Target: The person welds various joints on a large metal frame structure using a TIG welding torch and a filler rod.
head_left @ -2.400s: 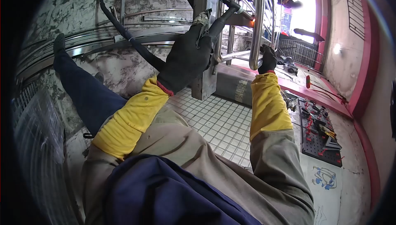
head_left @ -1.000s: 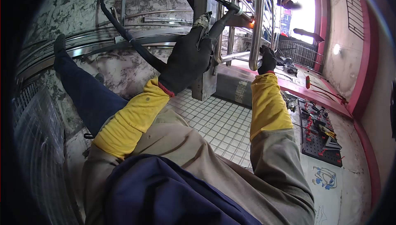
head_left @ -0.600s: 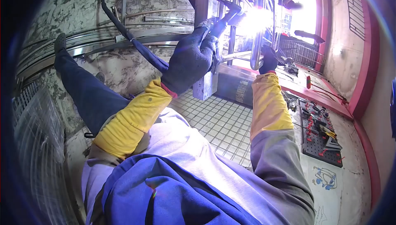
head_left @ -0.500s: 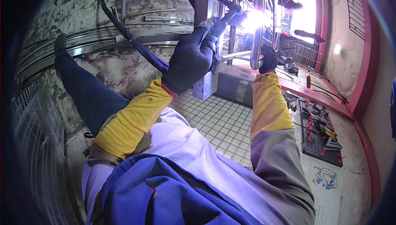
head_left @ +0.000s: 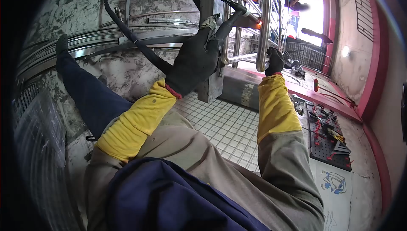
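My left hand (head_left: 193,61), in a dark glove with a yellow sleeve, is closed round the handle of a TIG welding torch (head_left: 231,21). Its nozzle faces an upright shiny steel tube (head_left: 265,27) of a metal frame, and a small spot there glows orange. A dark cable (head_left: 144,51) runs back from the torch. My right hand (head_left: 275,63), also gloved, is beside the lower bend of that tube with its fingers curled. What those fingers hold, if anything, is hidden. A square metal post (head_left: 210,89) stands just behind my left hand.
Long metal bars (head_left: 97,44) lie along the stained surface at left. A tool board (head_left: 328,138) with red hooks is at right. Tiled floor (head_left: 224,125) shows between my arms. A person (head_left: 296,5) is by the bright doorway. Plastic-wrapped stock (head_left: 40,133) is at far left.
The bright welding arc has gone out, leaving a small orange glow at the tube. The violet light on my clothing is gone. Both hands have barely moved.
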The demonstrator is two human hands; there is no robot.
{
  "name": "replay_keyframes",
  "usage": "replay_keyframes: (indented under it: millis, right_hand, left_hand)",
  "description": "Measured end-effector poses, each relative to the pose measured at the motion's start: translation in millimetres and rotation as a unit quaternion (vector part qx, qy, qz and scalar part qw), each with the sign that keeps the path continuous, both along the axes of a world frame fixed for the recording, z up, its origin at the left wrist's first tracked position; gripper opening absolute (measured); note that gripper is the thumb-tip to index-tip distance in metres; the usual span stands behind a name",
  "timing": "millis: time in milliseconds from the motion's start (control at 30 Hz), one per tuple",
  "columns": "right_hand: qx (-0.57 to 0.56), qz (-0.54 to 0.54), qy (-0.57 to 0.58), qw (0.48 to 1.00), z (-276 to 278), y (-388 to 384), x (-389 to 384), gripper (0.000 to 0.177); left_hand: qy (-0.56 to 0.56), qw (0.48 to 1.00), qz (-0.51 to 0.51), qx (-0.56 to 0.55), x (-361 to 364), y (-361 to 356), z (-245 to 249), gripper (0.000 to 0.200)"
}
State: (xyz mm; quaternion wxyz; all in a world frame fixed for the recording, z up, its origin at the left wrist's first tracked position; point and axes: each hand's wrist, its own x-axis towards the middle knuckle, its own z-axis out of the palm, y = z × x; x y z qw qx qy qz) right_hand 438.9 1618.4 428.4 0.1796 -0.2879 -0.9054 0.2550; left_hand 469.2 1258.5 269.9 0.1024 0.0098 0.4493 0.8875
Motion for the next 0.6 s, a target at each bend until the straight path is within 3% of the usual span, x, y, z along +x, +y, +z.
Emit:
replay_keyframes:
  millis: [67,133,267,333,367,467,600]
  right_hand:
    - [-0.005,-0.002,0.004,1.0,-0.1,0.2,1.3,0.029]
    - [0.079,0.089,-0.027,0.993,-1.2,10.4,5.2,0.029]
    - [-0.024,0.023,-0.037,0.999,3.1,11.6,4.0,0.034]
    - [-0.061,-0.016,-0.025,0.998,2.3,3.7,-0.1,0.032]
    - [-0.006,-0.021,-0.014,1.0,0.9,-0.7,-1.3,0.027]
    - [-0.002,-0.032,-0.016,0.999,3.1,-11.1,-1.3,0.027]
    - [0.019,0.018,-0.084,0.996,6.1,13.8,2.2,0.034]
  left_hand:
    - [-0.003,1.0,-0.007,-0.009,-0.2,0.0,-0.3,0.047]
    - [0.006,1.0,0.007,-0.012,-0.3,-1.7,0.5,0.045]
    - [0.008,0.999,-0.016,-0.044,0.1,-5.8,4.5,0.042]
    - [0.028,0.999,0.022,0.012,1.3,-5.0,7.0,0.028]
    - [0.01,1.0,0.013,-0.003,1.8,-1.6,4.2,0.025]
    - [0.049,0.996,0.066,-0.028,1.4,-7.7,11.7,0.024]
    - [0.023,0.999,0.04,-0.009,2.1,-3.5,6.7,0.024]
